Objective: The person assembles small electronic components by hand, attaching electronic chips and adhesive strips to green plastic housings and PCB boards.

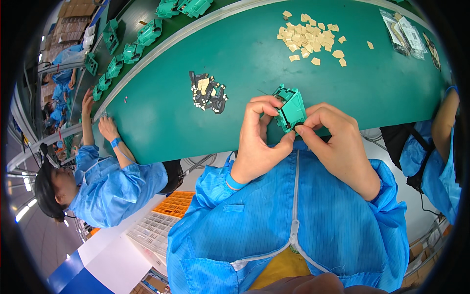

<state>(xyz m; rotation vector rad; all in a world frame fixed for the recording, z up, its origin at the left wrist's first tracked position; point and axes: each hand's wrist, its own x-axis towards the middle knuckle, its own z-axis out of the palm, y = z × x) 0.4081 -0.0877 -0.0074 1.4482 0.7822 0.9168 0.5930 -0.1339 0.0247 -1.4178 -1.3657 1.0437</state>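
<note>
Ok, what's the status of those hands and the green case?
Left hand: holding green case. Right hand: fingers at its near end. Pile of black strips off left, tan pieces farther out; both apart from the hands.

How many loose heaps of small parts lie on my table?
2: the tan heap toward the far edge, ahead and slightly right; the dark heap left of your left hand.

Green tabletop (161,112) | heaped tan pieces (309,38) | piled black strips (216,104) | plastic bags (412,36)
</note>
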